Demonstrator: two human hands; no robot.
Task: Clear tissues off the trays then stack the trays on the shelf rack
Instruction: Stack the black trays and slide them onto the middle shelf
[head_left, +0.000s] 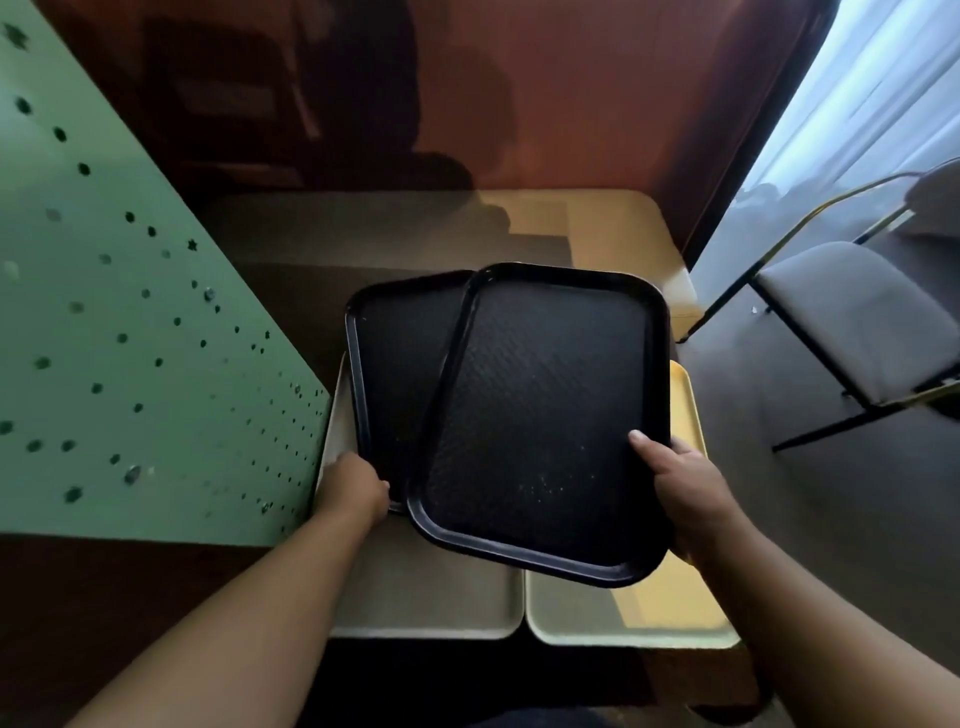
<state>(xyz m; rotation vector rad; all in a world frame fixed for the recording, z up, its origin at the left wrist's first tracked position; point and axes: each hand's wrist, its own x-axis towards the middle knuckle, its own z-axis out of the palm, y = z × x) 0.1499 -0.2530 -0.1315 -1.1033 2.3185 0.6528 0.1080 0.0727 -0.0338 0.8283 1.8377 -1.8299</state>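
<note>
Two hands, left (358, 486) and right (680, 480), are gripping tissue-free black trays (545, 415) over pale trays (431, 597), all awaiting shelving.

Right hand (685, 483) grips the upper black tray (540, 415) — tilted over the lower tray (395, 364), which the left hand (356, 486) holds.

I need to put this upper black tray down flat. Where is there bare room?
Bare table lies beyond both black trays, and on the grey tray nearer the left hand. The middle, around the right hand, is crowded with overlapping trays.
</note>
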